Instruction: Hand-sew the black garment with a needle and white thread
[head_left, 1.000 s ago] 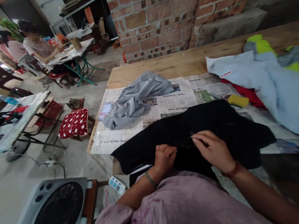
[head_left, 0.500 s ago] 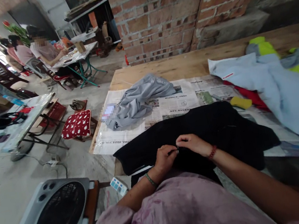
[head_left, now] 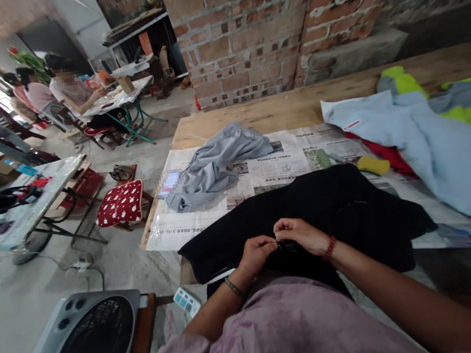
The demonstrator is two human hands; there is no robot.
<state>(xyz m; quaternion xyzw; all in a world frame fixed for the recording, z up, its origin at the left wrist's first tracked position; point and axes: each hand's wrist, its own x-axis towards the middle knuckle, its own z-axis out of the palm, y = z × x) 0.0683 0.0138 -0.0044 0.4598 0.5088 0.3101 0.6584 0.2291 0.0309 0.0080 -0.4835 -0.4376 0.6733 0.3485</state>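
A black garment (head_left: 325,199) lies over the near edge of the table and hangs down in front of me. My left hand (head_left: 258,256) is above its near part, thumb and forefinger pinched together on something too small to make out. Beside it, on the right, my right hand (head_left: 302,236) is also closed in a pinch, its fingertips almost meeting those of the left. What lies between the fingertips is hidden against the black cloth. A short light mark shows on the garment to the right of my hands.
Newspaper (head_left: 277,165) covers the wooden table (head_left: 296,108). On it lie a crumpled grey garment (head_left: 216,164), a yellow sponge-like piece (head_left: 373,165) and a light-blue garment (head_left: 425,134). A fan-like appliance (head_left: 93,346) and a red-cushioned stool (head_left: 120,203) stand left. People sit at a far table (head_left: 121,96).
My right hand has tipped slightly, and its fingertips are now just above the left ones. Both stay pinched over the black garment. The view has shifted a little.
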